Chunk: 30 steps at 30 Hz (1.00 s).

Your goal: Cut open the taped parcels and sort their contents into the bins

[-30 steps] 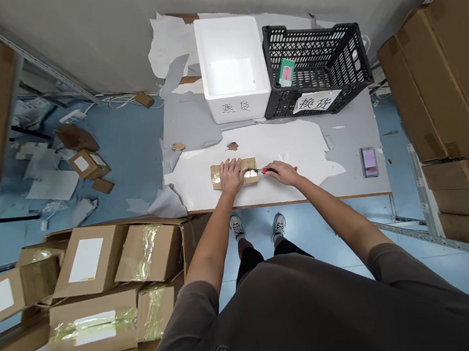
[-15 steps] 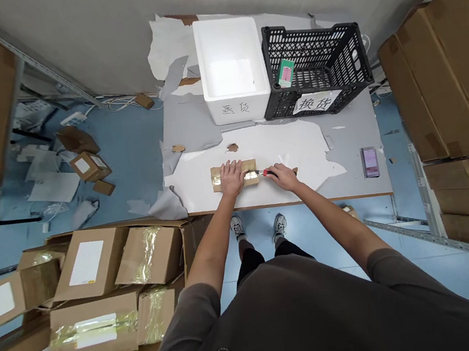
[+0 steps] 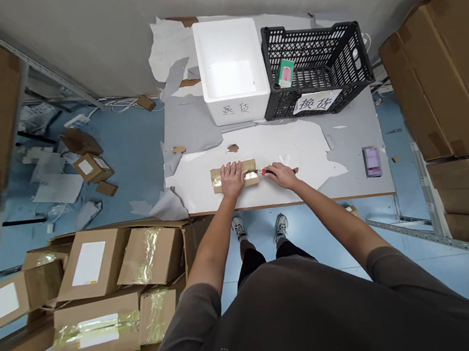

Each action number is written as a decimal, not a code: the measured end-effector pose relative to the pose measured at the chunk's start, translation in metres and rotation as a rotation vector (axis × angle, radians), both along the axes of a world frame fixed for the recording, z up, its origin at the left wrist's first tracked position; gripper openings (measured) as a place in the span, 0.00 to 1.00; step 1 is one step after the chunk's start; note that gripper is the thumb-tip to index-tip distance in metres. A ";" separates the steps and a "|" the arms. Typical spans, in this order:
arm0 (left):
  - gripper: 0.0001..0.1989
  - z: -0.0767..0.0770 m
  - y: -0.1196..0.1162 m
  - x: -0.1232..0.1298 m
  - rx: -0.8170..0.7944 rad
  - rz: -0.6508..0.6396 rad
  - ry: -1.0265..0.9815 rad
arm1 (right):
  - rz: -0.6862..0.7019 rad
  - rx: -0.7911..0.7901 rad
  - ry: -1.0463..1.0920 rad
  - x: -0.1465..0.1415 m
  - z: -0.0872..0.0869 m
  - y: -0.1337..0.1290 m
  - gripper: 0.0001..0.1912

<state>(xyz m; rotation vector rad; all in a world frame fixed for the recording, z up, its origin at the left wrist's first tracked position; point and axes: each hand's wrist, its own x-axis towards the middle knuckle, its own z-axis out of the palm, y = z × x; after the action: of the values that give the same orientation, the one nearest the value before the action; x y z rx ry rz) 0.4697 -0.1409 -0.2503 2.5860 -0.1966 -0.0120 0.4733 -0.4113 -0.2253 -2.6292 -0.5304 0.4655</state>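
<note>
A small cardboard box (image 3: 216,181) with shiny tape along its top lies lengthwise on the white-covered table. My left hand (image 3: 232,180) is laid across its middle, fingers reaching over to the far edge, and holds it down. From the right, my right hand (image 3: 281,175) grips a utility knife (image 3: 266,171) with a red and black handle. The knife points left, its blade at the box's right end, along the tape line. How deep the blade sits is too small to make out.
Behind the box stand a white bin (image 3: 240,108) and a black plastic crate (image 3: 321,102) holding a green-and-pink packet (image 3: 286,73). A phone (image 3: 372,162) lies at the table's right. Taped cartons (image 3: 87,265) are piled at the lower left; stacked boxes (image 3: 447,80) fill the right shelf.
Both hands, the knife and the box stay in nearly the same place. The view has shifted very slightly.
</note>
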 end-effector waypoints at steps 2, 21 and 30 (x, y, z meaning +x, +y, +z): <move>0.28 0.001 0.000 0.000 0.005 -0.004 0.008 | 0.024 -0.013 -0.007 0.003 0.000 -0.001 0.21; 0.29 -0.005 -0.003 -0.001 0.001 0.030 0.020 | 0.082 -0.056 -0.024 0.017 0.000 -0.007 0.26; 0.29 -0.006 -0.002 0.000 -0.014 0.049 0.031 | 0.077 -0.051 -0.015 0.020 -0.002 -0.007 0.27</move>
<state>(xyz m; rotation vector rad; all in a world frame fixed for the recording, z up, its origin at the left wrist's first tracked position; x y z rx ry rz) 0.4694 -0.1433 -0.2562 2.5739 -0.1211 -0.0325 0.4935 -0.4185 -0.2275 -2.6705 -0.6351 0.4893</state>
